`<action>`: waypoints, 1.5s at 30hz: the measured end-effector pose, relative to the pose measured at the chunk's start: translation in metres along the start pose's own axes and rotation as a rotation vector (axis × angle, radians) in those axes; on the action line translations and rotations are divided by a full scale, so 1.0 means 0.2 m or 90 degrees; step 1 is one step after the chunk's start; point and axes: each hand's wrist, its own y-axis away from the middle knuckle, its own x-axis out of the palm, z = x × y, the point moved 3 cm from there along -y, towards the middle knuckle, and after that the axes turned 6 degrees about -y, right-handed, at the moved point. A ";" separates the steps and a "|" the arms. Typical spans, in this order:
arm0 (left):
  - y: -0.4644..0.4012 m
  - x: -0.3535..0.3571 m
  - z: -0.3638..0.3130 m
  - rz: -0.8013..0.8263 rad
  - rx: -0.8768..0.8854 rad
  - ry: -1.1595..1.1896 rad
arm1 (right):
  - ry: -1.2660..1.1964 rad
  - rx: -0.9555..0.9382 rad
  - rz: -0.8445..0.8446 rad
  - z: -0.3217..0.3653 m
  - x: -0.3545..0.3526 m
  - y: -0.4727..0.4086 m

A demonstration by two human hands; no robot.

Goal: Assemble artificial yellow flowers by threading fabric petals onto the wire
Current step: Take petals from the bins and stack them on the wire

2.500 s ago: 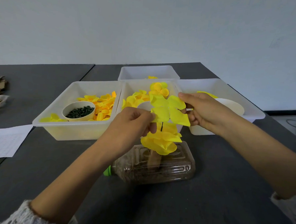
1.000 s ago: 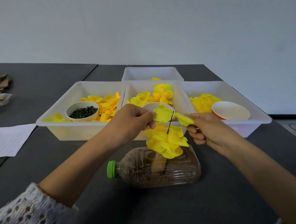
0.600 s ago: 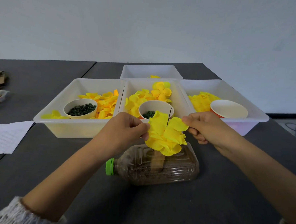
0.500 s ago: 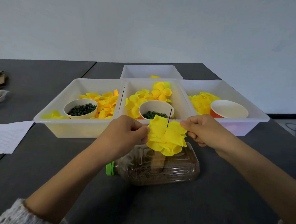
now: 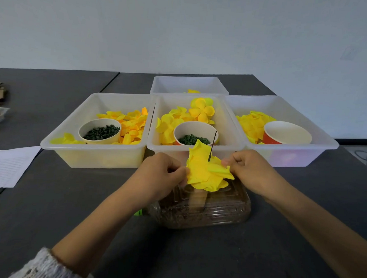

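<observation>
A stack of yellow fabric petals [image 5: 204,171] sits threaded on a thin dark wire [image 5: 212,145] that stands upright out of a clear plastic bottle [image 5: 206,210] lying on its side. My left hand [image 5: 163,174] pinches the left edge of the petals. My right hand [image 5: 251,170] pinches their right edge. The wire's tip pokes up above the petals. Loose yellow petals [image 5: 170,125] lie in the middle tray [image 5: 150,141], around a paper cup of small green rings [image 5: 194,139].
A left tray [image 5: 56,147] holds orange-yellow petals and a cup of green bits [image 5: 100,132]. A right tray [image 5: 326,146] holds petals and a red paper cup [image 5: 285,133]. A fourth tray [image 5: 189,84] stands behind. Paper [image 5: 4,165] lies at the left.
The top petal piece has gone down the wire onto the stack. Both hands have dropped lower with it and now squeeze the stack from either side.
</observation>
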 end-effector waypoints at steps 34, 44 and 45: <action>0.13 0.04 -0.10 -0.005 0.305 -0.302 | 0.223 0.050 -0.184 -0.14 -0.80 -0.35; 0.13 0.07 -0.06 -0.023 0.341 -0.341 | 0.520 0.226 0.117 -0.46 -0.69 -0.65; 0.13 0.07 -0.06 -0.022 0.341 -0.341 | 0.520 0.250 0.152 -0.47 -0.67 -0.65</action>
